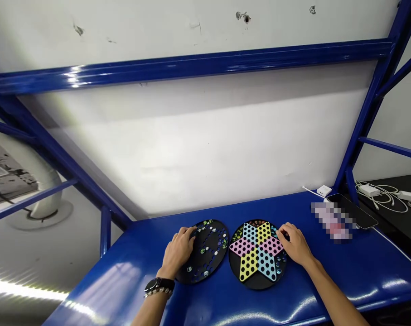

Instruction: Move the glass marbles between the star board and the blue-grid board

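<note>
Two round black boards lie side by side on a blue table (327,280). The left board (208,258) is plain black with holes and several glass marbles scattered in it. The right board (258,256) shows a coloured star in pink, yellow and light blue. My left hand (178,251) rests on the left board's near left rim, fingers curled over the edge; a watch and bracelet sit on that wrist. My right hand (295,244) lies at the star board's right rim, fingers bent toward the marbles there; whether it pinches one is hidden.
A phone (358,213) and a blurred flat item (332,221) lie at the table's right back. A white charger (324,190) with cable sits behind them. Blue frame posts (365,122) rise at the right and left. More cables lie on a dark surface (389,194) to the right.
</note>
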`<action>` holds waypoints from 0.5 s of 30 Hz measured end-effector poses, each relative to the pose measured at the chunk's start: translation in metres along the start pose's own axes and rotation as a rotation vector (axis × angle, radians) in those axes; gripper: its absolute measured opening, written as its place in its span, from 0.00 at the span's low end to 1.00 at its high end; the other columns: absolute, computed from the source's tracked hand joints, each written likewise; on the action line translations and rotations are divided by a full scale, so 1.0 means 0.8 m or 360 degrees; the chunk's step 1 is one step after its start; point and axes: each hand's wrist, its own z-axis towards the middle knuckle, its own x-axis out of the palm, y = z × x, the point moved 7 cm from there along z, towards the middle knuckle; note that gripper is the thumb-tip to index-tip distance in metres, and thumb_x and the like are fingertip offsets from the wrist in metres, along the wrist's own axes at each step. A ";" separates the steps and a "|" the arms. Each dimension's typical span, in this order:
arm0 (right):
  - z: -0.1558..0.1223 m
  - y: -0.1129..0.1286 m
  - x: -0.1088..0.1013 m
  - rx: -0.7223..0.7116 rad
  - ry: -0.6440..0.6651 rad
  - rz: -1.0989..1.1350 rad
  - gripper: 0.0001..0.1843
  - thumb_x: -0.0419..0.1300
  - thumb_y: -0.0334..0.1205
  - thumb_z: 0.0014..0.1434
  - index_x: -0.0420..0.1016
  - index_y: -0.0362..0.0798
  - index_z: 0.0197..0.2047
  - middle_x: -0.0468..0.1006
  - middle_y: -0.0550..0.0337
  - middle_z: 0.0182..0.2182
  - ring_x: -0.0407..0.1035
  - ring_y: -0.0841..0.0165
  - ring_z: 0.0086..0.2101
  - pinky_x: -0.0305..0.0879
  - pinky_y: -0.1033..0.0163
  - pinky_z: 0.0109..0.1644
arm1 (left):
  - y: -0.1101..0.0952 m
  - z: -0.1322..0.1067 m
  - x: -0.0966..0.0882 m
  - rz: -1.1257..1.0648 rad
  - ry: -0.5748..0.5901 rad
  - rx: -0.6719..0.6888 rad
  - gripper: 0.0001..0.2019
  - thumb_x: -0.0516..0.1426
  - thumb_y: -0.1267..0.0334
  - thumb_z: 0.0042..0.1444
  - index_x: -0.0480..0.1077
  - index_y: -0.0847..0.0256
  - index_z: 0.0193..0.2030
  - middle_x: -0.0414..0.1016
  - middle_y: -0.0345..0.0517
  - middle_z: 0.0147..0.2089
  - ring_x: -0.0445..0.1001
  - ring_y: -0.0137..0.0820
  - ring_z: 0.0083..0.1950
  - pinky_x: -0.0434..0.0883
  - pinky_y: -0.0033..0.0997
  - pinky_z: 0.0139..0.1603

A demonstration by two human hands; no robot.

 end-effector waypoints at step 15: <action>0.001 0.004 -0.004 -0.0014 -0.0009 -0.0033 0.18 0.50 0.49 0.70 0.68 0.52 0.29 0.76 0.60 0.31 0.71 0.64 0.35 0.63 0.60 0.41 | -0.003 0.012 0.002 0.0059 -0.0008 -0.0022 0.21 0.41 0.60 0.68 0.69 0.54 0.59 0.73 0.51 0.53 0.75 0.41 0.52 0.71 0.38 0.46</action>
